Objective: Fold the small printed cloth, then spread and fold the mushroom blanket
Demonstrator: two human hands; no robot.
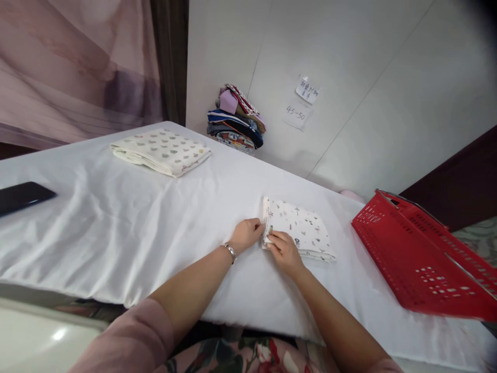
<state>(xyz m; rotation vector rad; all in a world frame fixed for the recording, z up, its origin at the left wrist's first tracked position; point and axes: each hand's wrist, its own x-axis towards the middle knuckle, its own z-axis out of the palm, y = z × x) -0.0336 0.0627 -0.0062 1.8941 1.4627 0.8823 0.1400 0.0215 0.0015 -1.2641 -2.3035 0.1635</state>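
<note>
A folded white cloth [298, 225] with small scattered prints lies on the white-covered table, right of the middle. My left hand [247, 234], with a silver bracelet on the wrist, is closed at the cloth's left edge; its fingertips seem to pinch that edge, though the exact contact is partly hidden. At the near left corner, my right hand [285, 251] has its thumb and fingers closed on the folded layers. Farther back to the left rests another folded cloth [163, 150], cream with rows of grey-green motifs, apart from both hands.
A red plastic basket [423, 259] stands at the right end of the table [186, 223]. The black phone [23, 197] lies at the left edge. Against the wall is a stack of folded clothes [236, 122]. Two paper notes [297, 115] hang on the wall, and a pink curtain [77, 67] is back left.
</note>
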